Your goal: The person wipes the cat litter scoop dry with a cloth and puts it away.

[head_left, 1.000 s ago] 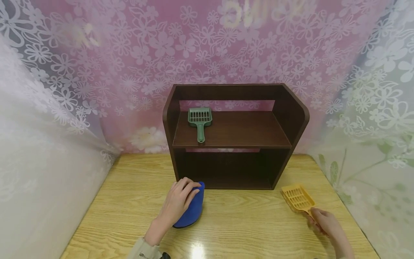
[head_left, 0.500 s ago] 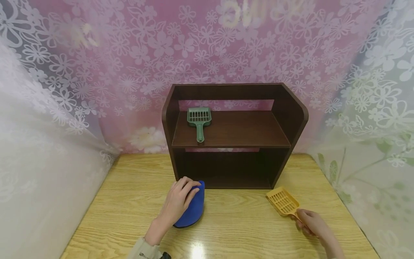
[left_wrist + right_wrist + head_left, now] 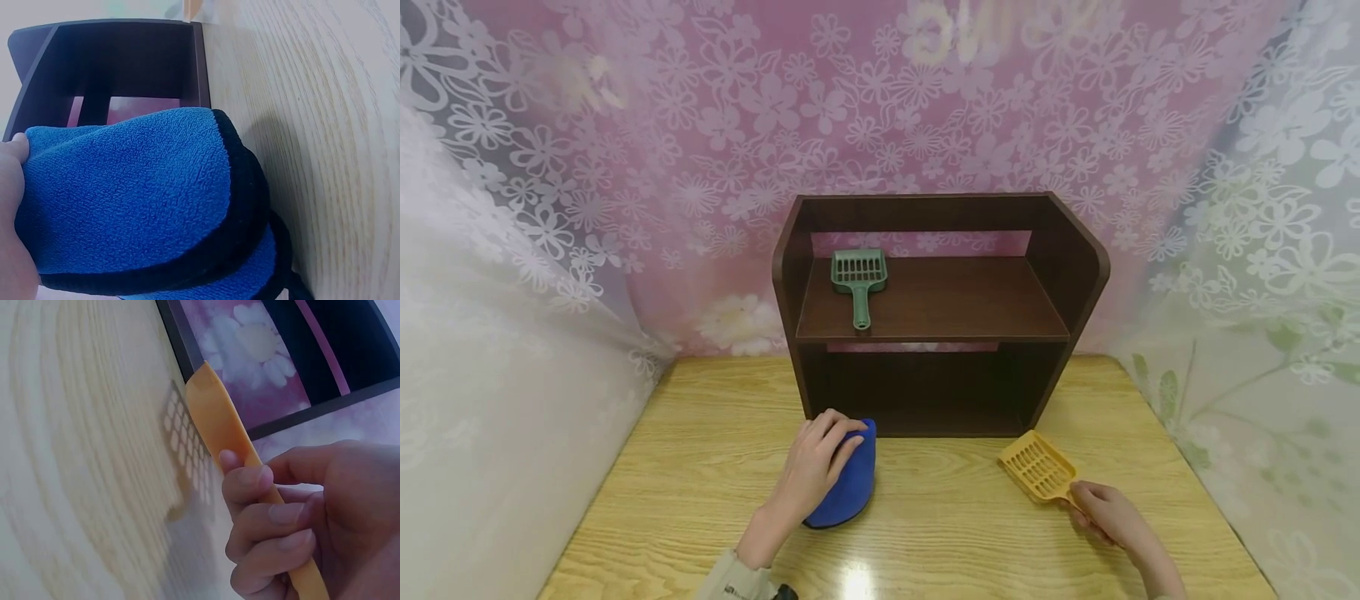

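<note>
In the head view my left hand (image 3: 811,463) grips a folded blue cloth (image 3: 853,483) at the shelf's front left corner. The left wrist view shows the cloth (image 3: 137,187) as a fuzzy towel with black edging. My right hand (image 3: 1108,512) holds a yellow slotted litter scoop (image 3: 1039,467) by its handle, the slotted head pointing up and left. Seen from the right wrist, fingers curl round the handle, and the scoop (image 3: 219,415) is raised over the tabletop, its shadow cast there. A green litter scoop (image 3: 860,279) lies on the upper shelf's left side, handle forward.
A dark brown two-tier shelf (image 3: 936,337) stands at the back middle of the wooden table (image 3: 940,533). Behind it hangs a pink floral curtain (image 3: 715,167). Pale sheets hang along both sides of the table.
My right hand has moved left with the yellow litter scoop, from the table's right side to near the shelf's front right corner. The left hand and blue cloth stay in place.
</note>
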Tool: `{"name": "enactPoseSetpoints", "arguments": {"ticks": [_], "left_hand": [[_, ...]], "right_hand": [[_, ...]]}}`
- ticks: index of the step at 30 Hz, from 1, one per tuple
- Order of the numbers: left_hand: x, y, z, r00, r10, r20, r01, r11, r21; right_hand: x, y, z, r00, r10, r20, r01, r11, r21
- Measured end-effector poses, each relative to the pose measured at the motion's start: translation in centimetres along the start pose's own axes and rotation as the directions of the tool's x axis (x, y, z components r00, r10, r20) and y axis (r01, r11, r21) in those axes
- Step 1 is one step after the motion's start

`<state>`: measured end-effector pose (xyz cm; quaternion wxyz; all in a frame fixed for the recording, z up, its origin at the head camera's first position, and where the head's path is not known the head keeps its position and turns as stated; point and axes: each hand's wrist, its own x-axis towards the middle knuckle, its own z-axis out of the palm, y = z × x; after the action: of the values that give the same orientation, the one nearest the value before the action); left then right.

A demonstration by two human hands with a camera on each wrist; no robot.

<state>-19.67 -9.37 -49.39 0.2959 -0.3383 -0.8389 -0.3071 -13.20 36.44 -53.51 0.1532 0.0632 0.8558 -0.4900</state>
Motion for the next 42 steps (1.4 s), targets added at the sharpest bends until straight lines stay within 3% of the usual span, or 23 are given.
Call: {"name": "enactPoseSetpoints", "arguments": {"ticks": [13, 23, 31, 42], "left_hand": [[0.4, 0.3, 0.0, 1.0, -0.002, 0.011, 0.002, 1.0, 0.002], [0.6, 0.5, 0.2, 1.0, 0.004, 0.018, -0.004, 1.0, -0.007], [1.1, 0.6, 0.3, 1.0, 0.002, 0.022, -0.002, 1.0, -0.006], [3.1, 0.7, 0.2, 1.0, 0.023, 0.018, -0.023, 0.999, 0.034]], "right_hand": [[1.0, -3.0, 1.8, 0.985, -0.135, 0.104, 0.13, 0.99, 0.053], [2.4, -5.9, 4.5, 0.982, -0.133, 0.132, 0.115, 0.984, 0.14], [3.0, -7.9, 5.8, 0.969, -0.162, 0.187, 0.108, 0.957, 0.27], [3.4, -9.8, 7.7, 0.948, -0.213, 0.238, 0.134, 0.941, 0.31]]}}
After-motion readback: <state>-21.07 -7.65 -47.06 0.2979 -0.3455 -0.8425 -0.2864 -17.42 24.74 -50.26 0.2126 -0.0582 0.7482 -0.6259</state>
